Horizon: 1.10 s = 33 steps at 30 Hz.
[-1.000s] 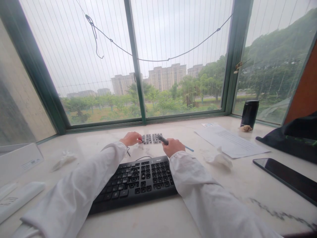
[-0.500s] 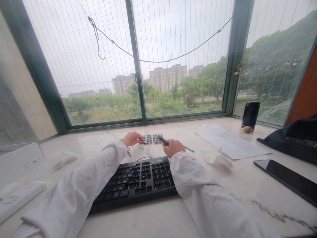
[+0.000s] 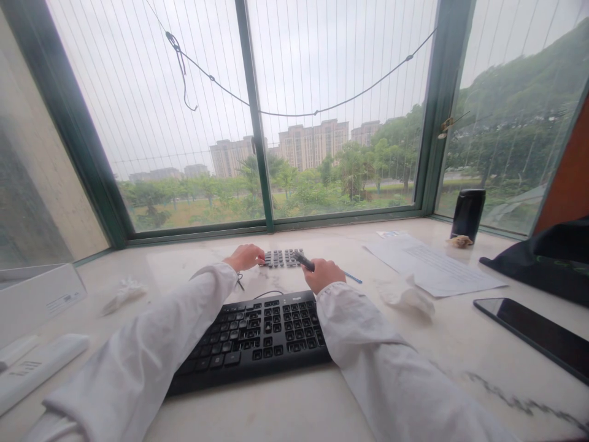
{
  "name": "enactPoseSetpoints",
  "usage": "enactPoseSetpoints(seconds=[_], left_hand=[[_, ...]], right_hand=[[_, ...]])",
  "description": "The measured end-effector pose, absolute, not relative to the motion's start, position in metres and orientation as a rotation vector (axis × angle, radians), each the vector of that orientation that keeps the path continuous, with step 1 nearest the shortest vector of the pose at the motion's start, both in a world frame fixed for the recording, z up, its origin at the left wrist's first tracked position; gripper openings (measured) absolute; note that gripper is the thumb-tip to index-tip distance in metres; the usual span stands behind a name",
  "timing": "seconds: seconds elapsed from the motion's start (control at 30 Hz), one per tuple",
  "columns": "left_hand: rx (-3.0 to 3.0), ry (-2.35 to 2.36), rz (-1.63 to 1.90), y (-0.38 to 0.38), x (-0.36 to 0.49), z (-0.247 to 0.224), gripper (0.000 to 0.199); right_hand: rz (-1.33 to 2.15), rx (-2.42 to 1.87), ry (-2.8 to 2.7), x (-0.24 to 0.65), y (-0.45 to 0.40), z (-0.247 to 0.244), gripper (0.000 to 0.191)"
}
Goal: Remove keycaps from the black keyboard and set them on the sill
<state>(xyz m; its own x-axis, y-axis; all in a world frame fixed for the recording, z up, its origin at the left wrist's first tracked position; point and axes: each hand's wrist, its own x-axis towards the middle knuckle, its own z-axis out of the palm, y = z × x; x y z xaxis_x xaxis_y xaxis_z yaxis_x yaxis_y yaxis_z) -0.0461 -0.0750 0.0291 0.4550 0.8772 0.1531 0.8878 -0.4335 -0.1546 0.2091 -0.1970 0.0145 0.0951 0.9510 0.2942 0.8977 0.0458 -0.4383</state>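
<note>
Several dark keycaps (image 3: 281, 258) lie in rows on the marble surface beyond the keyboard. My left hand (image 3: 245, 257) rests at their left end, fingertips pinched at a keycap there. From the other side, my right hand (image 3: 324, 276) is closed around the handle of a small black brush (image 3: 304, 261), whose tip points at the right-hand keycaps. Below both hands lies a black keyboard (image 3: 271, 325). Many of its key sockets are bare on the right, while keycaps sit on its left part. My left sleeve covers some of it.
A thin blue stick (image 3: 353, 277) lies by my right hand. Farther right are crumpled tissue (image 3: 411, 298), a printed sheet (image 3: 442, 264), a phone (image 3: 529, 334) and a black can (image 3: 468, 215). A white box (image 3: 41, 301) and another tissue (image 3: 124, 296) stand left. Windows close off the back.
The view has shifted very slightly. Both hands stay in nearly the same place, with the brush still in my right hand over the keycaps.
</note>
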Motion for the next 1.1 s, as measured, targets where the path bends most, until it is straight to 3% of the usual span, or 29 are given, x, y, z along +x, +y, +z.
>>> enactPoseSetpoints(seconds=[0.4, 1.1], left_hand=[[-2.38, -1.649, -0.02, -0.0666, -0.0517, 0.024, 0.033], [-2.386, -1.627, 0.008, -0.0719, -0.0514, 0.026, 0.034]], right_hand=[[0.113, -1.874, -1.8, 0.208, -0.1946, 0.0131, 0.035], [0.135, -1.868, -1.807, 0.2089, -0.1943, 0.013, 0.035]])
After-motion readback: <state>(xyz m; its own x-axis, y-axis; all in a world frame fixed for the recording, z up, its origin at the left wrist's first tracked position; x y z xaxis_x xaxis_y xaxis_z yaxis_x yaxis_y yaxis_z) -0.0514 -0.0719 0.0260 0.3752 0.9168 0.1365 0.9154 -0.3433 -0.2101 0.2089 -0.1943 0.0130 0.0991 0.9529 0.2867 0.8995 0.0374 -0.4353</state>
